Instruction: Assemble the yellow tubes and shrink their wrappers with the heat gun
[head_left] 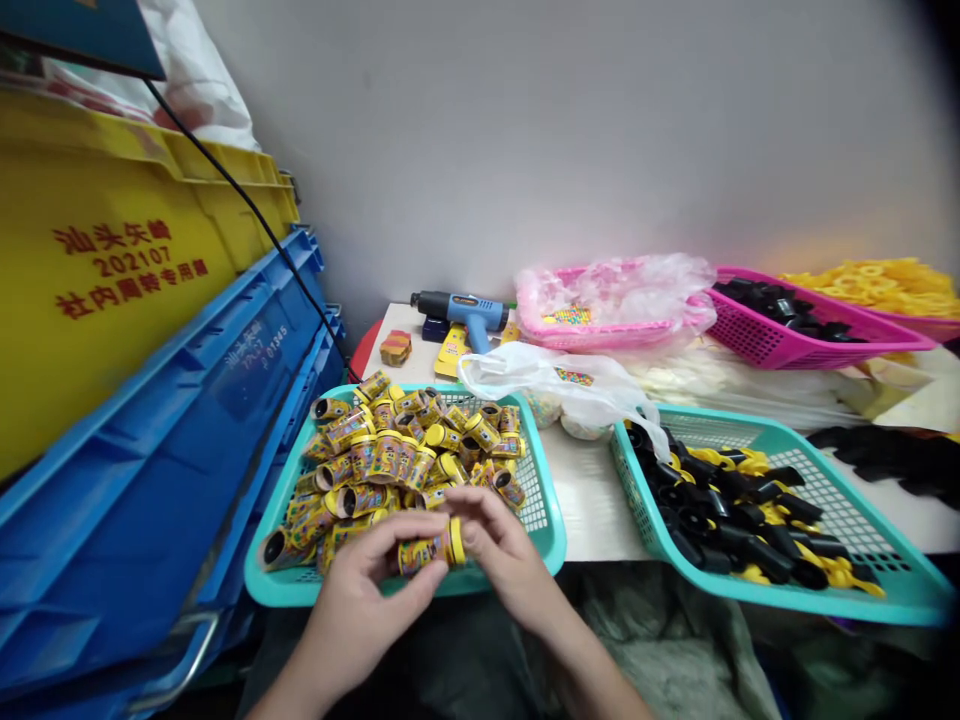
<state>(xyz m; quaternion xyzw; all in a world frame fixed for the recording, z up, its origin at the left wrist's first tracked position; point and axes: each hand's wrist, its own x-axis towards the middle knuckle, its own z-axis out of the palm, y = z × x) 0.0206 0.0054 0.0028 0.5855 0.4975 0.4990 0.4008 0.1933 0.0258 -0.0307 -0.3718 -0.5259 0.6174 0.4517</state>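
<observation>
Left hand (352, 600), right hand (502, 555) around yellow-capped canister (427, 552)

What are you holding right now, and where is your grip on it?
A small labelled canister, lying sideways: the left hand grips its labelled body, and the right hand grips at its yellow cap.

The person's bare left hand (358, 590) and right hand (504, 552) reach forward together, fingers curled inward, their fingertips pinched close at the middle.
</observation>
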